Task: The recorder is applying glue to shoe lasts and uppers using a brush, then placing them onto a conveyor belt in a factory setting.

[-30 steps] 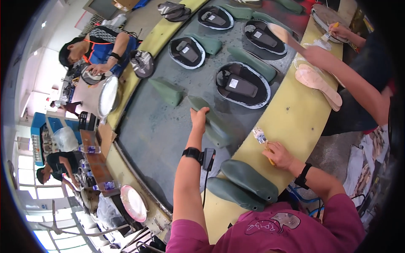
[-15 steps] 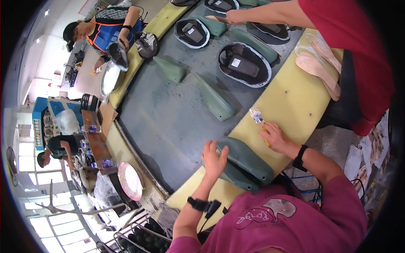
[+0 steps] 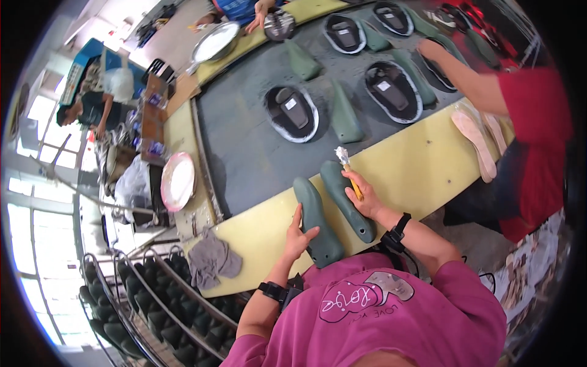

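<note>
Shoe wkshp, w/ green lasts [image 3: 317, 223], blk uppers [image 3: 296, 119] & pale insoles [image 3: 474, 144] on lg. worktable [image 3: 241, 156].

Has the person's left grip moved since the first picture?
Yes, toward the person: the left grip was beyond the yellow board, over the gray surface; now it is above that board, at a green form.

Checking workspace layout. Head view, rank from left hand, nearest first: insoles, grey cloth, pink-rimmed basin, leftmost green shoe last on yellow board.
1. Shoe last: left hand touching it
2. Grey cloth: left
3. Pink-rimmed basin: farther left
4. Insoles: far right
</note>
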A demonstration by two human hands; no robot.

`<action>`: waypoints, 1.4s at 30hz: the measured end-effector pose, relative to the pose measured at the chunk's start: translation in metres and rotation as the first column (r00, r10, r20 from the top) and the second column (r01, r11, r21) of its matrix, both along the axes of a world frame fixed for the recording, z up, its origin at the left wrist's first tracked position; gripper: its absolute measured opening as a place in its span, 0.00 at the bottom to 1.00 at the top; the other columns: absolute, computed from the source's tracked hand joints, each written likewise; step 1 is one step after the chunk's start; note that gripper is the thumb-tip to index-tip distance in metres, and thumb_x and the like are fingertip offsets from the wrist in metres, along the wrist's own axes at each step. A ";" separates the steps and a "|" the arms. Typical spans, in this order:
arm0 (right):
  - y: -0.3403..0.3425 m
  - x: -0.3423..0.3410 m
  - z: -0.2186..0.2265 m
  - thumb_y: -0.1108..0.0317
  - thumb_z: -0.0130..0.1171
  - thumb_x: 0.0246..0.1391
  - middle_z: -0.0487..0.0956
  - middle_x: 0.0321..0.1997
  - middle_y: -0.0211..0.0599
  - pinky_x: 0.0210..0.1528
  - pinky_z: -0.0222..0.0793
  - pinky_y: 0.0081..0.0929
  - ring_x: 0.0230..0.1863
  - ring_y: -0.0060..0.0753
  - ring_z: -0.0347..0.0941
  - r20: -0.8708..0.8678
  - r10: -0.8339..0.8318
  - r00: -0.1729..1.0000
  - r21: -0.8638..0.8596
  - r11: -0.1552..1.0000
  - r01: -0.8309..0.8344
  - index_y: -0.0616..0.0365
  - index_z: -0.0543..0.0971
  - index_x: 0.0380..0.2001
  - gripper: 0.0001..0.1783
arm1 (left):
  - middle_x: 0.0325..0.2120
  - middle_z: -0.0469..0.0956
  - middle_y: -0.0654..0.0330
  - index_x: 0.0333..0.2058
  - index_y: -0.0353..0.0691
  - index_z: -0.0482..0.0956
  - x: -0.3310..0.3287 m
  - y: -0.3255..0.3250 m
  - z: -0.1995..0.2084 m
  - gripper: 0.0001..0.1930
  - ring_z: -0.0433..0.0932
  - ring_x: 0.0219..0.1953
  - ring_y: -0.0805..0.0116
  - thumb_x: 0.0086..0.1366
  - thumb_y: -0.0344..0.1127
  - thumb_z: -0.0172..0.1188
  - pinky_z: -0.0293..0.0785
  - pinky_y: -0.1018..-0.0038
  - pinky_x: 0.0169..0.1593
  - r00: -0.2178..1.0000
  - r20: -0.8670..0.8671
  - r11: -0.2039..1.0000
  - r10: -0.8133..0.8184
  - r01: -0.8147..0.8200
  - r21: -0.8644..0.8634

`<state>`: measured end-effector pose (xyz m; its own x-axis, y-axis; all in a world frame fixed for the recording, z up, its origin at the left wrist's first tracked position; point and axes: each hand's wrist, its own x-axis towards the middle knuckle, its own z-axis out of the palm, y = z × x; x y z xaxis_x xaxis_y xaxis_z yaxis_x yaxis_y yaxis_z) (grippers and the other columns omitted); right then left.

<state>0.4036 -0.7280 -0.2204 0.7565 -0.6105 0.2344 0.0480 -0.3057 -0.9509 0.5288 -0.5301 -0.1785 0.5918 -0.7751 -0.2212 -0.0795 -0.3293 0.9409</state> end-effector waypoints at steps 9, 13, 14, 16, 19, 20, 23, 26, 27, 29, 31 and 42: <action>0.051 0.043 0.020 0.71 0.52 0.53 0.73 0.45 0.47 0.51 0.65 0.35 0.49 0.47 0.69 0.061 0.084 0.995 -0.071 0.994 -0.080 0.56 0.71 0.45 0.15 | 0.35 0.76 0.45 0.40 0.27 0.69 0.034 0.009 -0.023 0.29 0.78 0.37 0.58 0.40 0.39 0.66 0.74 0.68 0.40 0.928 0.134 0.878 0.348 -0.373 0.299; 0.010 0.043 0.060 0.72 0.53 0.52 0.78 0.29 0.39 0.30 0.69 0.25 0.28 0.33 0.75 0.093 0.130 0.987 -0.099 0.988 -0.121 0.60 0.76 0.34 0.06 | 0.35 0.76 0.48 0.42 0.28 0.69 0.054 0.016 0.005 0.29 0.77 0.36 0.60 0.40 0.36 0.65 0.74 0.68 0.40 0.929 -0.172 0.942 0.328 -0.309 0.130; 0.006 0.043 0.073 0.72 0.53 0.52 0.78 0.24 0.36 0.25 0.68 0.22 0.21 0.28 0.74 0.115 0.160 0.980 -0.021 0.987 -0.158 0.62 0.76 0.30 0.05 | 0.35 0.76 0.50 0.44 0.28 0.68 0.058 0.017 0.019 0.30 0.77 0.35 0.61 0.40 0.35 0.64 0.74 0.68 0.39 0.936 -0.228 0.963 0.268 -0.252 0.099; 0.005 0.058 0.098 0.72 0.53 0.52 0.77 0.22 0.35 0.24 0.67 0.21 0.20 0.25 0.72 0.189 0.198 0.962 -0.068 0.980 -0.188 0.62 0.76 0.28 0.05 | 0.36 0.75 0.52 0.47 0.29 0.68 0.072 0.027 0.026 0.32 0.76 0.36 0.63 0.39 0.33 0.63 0.73 0.70 0.41 0.964 -0.224 0.990 0.142 -0.134 0.052; 0.015 0.079 0.132 0.72 0.52 0.53 0.77 0.20 0.33 0.21 0.65 0.19 0.17 0.20 0.69 0.233 0.269 0.935 -0.053 0.963 -0.264 0.63 0.75 0.26 0.06 | 0.37 0.75 0.53 0.48 0.29 0.67 0.076 0.027 0.054 0.33 0.75 0.38 0.65 0.39 0.33 0.63 0.72 0.71 0.44 0.982 -0.186 0.999 -0.033 0.038 0.021; 0.016 0.086 0.136 0.72 0.51 0.53 0.76 0.20 0.32 0.20 0.64 0.19 0.16 0.20 0.68 0.219 0.332 0.917 0.026 0.938 -0.346 0.63 0.75 0.24 0.08 | 0.38 0.75 0.54 0.49 0.29 0.67 0.077 0.028 0.057 0.34 0.74 0.39 0.66 0.39 0.33 0.63 0.71 0.71 0.45 0.980 -0.183 0.997 -0.079 0.082 0.006; 0.010 0.099 0.114 0.71 0.49 0.54 0.75 0.18 0.31 0.19 0.62 0.17 0.16 0.19 0.68 0.162 0.329 0.930 0.264 0.894 -0.362 0.62 0.75 0.24 0.09 | 0.39 0.74 0.54 0.49 0.29 0.66 0.085 0.025 0.070 0.35 0.74 0.39 0.66 0.38 0.34 0.63 0.71 0.72 0.45 0.932 -0.358 0.997 -0.060 0.043 -0.057; 0.002 0.091 0.084 0.70 0.48 0.54 0.75 0.18 0.31 0.20 0.62 0.17 0.16 0.19 0.68 0.020 0.261 0.965 0.235 0.937 -0.258 0.63 0.75 0.23 0.10 | 0.38 0.74 0.55 0.49 0.29 0.66 0.097 0.032 0.057 0.36 0.74 0.38 0.65 0.37 0.36 0.63 0.71 0.72 0.44 0.901 -0.433 0.995 -0.039 -0.003 -0.096; 0.000 0.084 0.076 0.71 0.49 0.54 0.75 0.19 0.32 0.21 0.63 0.18 0.16 0.20 0.68 -0.083 0.225 0.971 0.186 0.960 -0.207 0.63 0.75 0.23 0.10 | 0.37 0.74 0.55 0.48 0.29 0.66 0.103 0.033 0.055 0.35 0.74 0.38 0.65 0.37 0.37 0.63 0.71 0.72 0.44 0.890 -0.452 0.992 -0.060 0.003 -0.125; -0.003 0.070 0.061 0.73 0.51 0.52 0.76 0.21 0.36 0.23 0.66 0.23 0.18 0.26 0.70 -0.020 -0.016 1.000 -0.014 1.000 0.016 0.64 0.75 0.25 0.06 | 0.37 0.74 0.54 0.48 0.29 0.66 0.116 0.029 0.049 0.34 0.74 0.38 0.65 0.38 0.36 0.64 0.72 0.71 0.43 0.908 -0.412 0.989 -0.072 0.011 -0.150; -0.014 0.057 0.035 0.75 0.55 0.49 0.76 0.27 0.41 0.30 0.69 0.30 0.25 0.37 0.74 0.034 -0.208 0.978 -0.266 0.941 0.209 0.63 0.75 0.32 0.06 | 0.37 0.74 0.52 0.46 0.28 0.66 0.127 0.019 0.043 0.33 0.75 0.38 0.64 0.39 0.35 0.65 0.72 0.70 0.42 0.892 -0.452 0.995 0.010 -0.053 -0.082; -0.019 0.011 -0.018 0.79 0.57 0.36 0.70 0.47 0.49 0.53 0.63 0.41 0.52 0.52 0.64 -0.328 -0.205 0.922 -0.662 0.746 -0.069 0.59 0.71 0.44 0.24 | 0.38 0.74 0.42 0.46 0.27 0.65 0.281 -0.102 -0.061 0.33 0.76 0.38 0.49 0.43 0.39 0.64 0.72 0.63 0.42 0.968 0.111 0.946 0.223 -0.243 0.214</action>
